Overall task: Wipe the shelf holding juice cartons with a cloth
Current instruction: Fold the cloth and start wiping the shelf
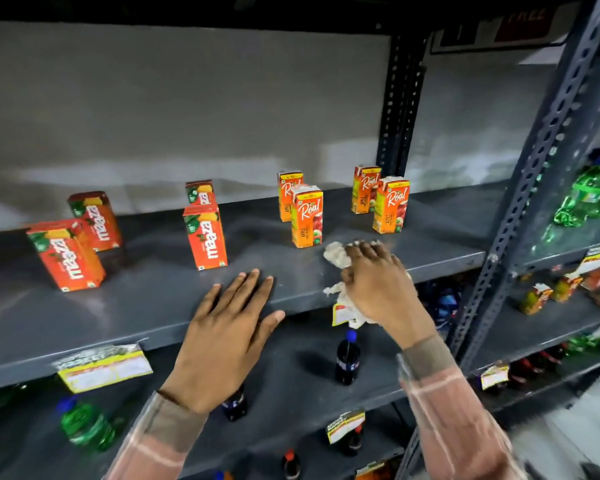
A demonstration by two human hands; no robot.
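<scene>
On the left of the grey shelf, red Maaza cartons are standing well apart from the flat, released left hand, which is pressing on the front edge. Further right, the right hand is grasping a crumpled white cloth and pressing it on the shelf just in front of the orange Real cartons. Wiping seems to be under way; the next stroke probably calls for working around those cartons without toppling them.

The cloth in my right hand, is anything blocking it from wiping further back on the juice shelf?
Yes. A Real apple carton stands just behind the cloth held by the right hand, another to its right. The gap between them looks open.
</scene>
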